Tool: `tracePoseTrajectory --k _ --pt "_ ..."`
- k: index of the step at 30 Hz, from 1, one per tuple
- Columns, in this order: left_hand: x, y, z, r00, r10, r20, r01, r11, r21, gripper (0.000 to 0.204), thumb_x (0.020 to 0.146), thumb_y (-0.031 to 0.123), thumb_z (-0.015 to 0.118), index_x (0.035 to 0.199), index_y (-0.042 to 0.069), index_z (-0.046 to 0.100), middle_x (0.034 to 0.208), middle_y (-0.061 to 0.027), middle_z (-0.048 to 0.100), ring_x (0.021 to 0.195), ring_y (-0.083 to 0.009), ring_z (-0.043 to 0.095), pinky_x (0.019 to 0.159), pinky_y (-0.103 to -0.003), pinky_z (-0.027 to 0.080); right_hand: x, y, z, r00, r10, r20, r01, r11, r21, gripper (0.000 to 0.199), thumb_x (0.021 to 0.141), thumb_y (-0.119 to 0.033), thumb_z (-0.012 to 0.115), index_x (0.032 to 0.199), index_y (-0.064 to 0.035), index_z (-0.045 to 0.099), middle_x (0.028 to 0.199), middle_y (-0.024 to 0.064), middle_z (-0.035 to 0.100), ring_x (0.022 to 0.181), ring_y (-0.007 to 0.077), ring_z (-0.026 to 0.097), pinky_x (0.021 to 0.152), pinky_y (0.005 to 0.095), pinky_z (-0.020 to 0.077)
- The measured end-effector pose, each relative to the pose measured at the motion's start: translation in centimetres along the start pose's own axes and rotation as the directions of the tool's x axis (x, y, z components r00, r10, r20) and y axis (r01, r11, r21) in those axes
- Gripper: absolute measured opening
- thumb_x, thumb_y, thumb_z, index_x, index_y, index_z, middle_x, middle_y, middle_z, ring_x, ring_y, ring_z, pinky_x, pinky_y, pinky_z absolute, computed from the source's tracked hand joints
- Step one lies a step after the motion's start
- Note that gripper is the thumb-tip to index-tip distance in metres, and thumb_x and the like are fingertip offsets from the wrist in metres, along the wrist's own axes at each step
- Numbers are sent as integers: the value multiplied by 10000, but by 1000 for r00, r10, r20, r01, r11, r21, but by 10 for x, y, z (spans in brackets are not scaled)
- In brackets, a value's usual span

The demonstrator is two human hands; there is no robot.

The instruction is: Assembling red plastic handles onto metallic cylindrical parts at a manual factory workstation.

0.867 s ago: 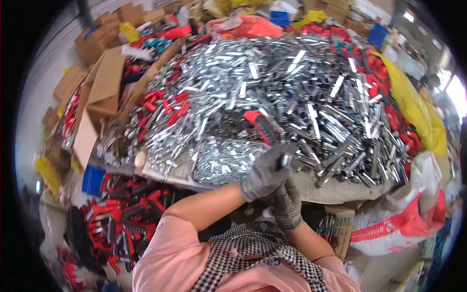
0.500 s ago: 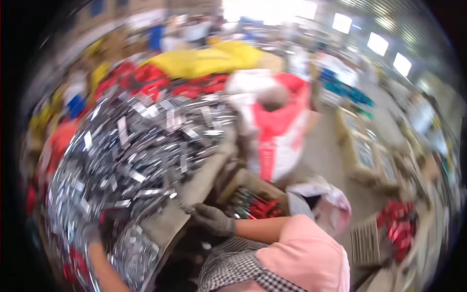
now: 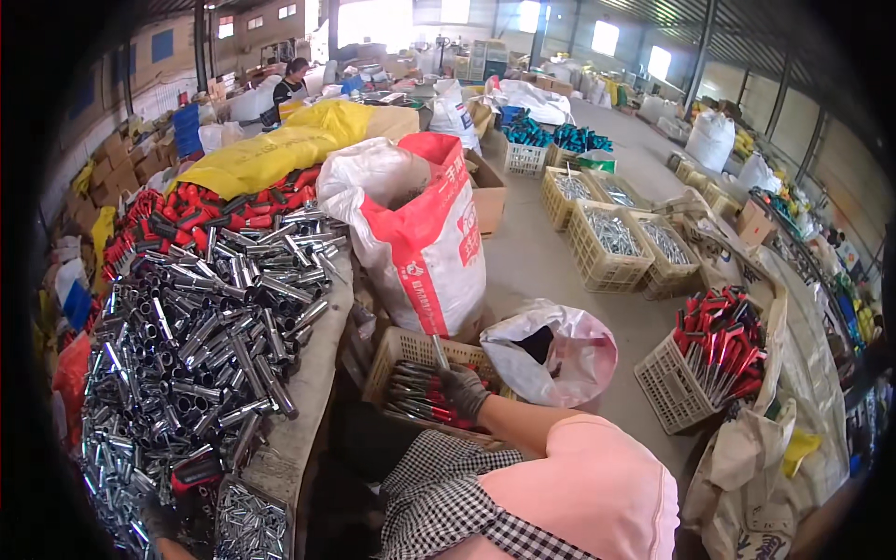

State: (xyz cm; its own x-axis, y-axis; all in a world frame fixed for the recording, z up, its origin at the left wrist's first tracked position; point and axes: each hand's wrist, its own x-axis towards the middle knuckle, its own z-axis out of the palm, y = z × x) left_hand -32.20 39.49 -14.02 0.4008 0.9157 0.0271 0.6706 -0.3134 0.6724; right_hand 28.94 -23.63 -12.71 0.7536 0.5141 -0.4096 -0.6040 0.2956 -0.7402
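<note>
Hands: two, gloved. Right hand [image 3: 464, 390]: curled round one silver shaft [image 3: 440, 355], above one near crate [image 3: 378, 371] of red-handled tools [image 3: 417, 385]. Left hand [image 3: 161, 520]: near left, among metal pieces [image 3: 117, 495], close to one red-black handle [image 3: 198, 469]; finger spread cannot be told. Farther right: four parts crates [image 3: 611, 273].

Your daylight pours from the far windows [image 3: 606, 37] (burnt out to white); the metal tubes [image 3: 210, 343] glint harshly, deep shadow sits beside your table [image 3: 317, 378], and fisheye distortion bends everything toward black edges.
</note>
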Motion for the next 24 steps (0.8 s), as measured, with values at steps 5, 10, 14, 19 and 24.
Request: tracePoseTrajectory --k 5,10,14,19,24 --pt "66 62 91 943 -323 -80 103 512 -853 528 823 298 620 1287 105 458 1142 -145 583 1036 -291 549 888 -422 431 134 10 -217 866 -496 -66 147 379 -914 171 842 -276 554 884 -118 604 645 63 575 582 267 535 520 383 431" --pt "21 29 14 755 -331 -566 -223 682 -697 403 830 202 643 1197 75 534 973 -89 619 831 -205 569 730 -344 482 121 -141 -147 730 -592 -341 171 642 -748 215 850 -221 561 736 -56 638 590 115 577 546 232 592 455 397 422" --pt "-7 83 38 796 -136 -589 -343 700 -626 385 836 175 643 1184 42 545 992 -112 625 864 -225 588 753 -345 491 127 -285 -196 485 -766 -423 431 630 -646 231 822 -295 547 766 -78 603 635 86 569 553 256 553 468 410 414" --pt "-92 211 98 916 -115 -384 -296 451 -842 398 869 177 625 1233 67 507 995 -103 622 888 -204 588 766 -337 494 91 -416 -242 252 -880 -404 -11 415 -910 279 806 -259 570 924 -17 646 770 123 640 629 243 590 538 389 442" --pt "-206 293 141 929 -31 -370 -307 494 -813 409 850 270 642 1156 31 513 864 -41 579 764 -156 546 670 -272 481 77 -397 -147 463 -693 -553 450 721 -527 245 825 -284 571 897 -59 636 734 97 621 638 207 602 580 359 462"
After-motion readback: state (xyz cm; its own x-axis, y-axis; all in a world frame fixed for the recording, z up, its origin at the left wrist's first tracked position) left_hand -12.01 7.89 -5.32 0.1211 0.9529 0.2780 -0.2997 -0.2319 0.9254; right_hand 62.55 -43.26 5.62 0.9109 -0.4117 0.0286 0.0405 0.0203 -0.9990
